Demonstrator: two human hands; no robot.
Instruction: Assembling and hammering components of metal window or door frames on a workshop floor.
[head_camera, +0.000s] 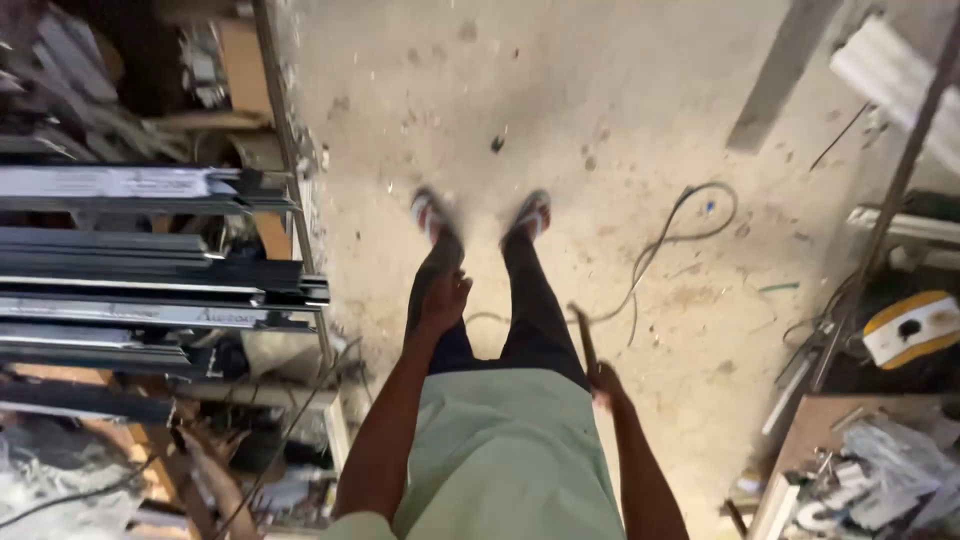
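- Spreading across most of the view, the dusty concrete floor (600, 120) carries a looping cable (665, 235) to the right of the person's feet, which wear sandals (532, 212).
- Filling the left side, a metal rack (290, 150) holds long dark and silvery profiles (150, 290) stacked flat, their ends pointing toward the person.
- At the right edge a wooden tabletop (800, 440) bears crumpled papers and small clutter; above it lies a yellow and white tool (912, 328).
- The person's pale green shirt (510, 450) and dark trousers sit in the middle of the view.
- The left hand (445, 300) hangs in front of the left thigh, its grip loosely curled and empty as far as the blur lets one tell; it touches nothing but sits nearer the rack.
- The right hand (603, 385) has its grip pressed around the lower end of a thin dark tool (585, 335), possibly a hammer or rod, too blurred to tell which.
- The tool's long axis runs up and slightly left from the right hand, out over the floor beside the right leg, well apart from the left hand.
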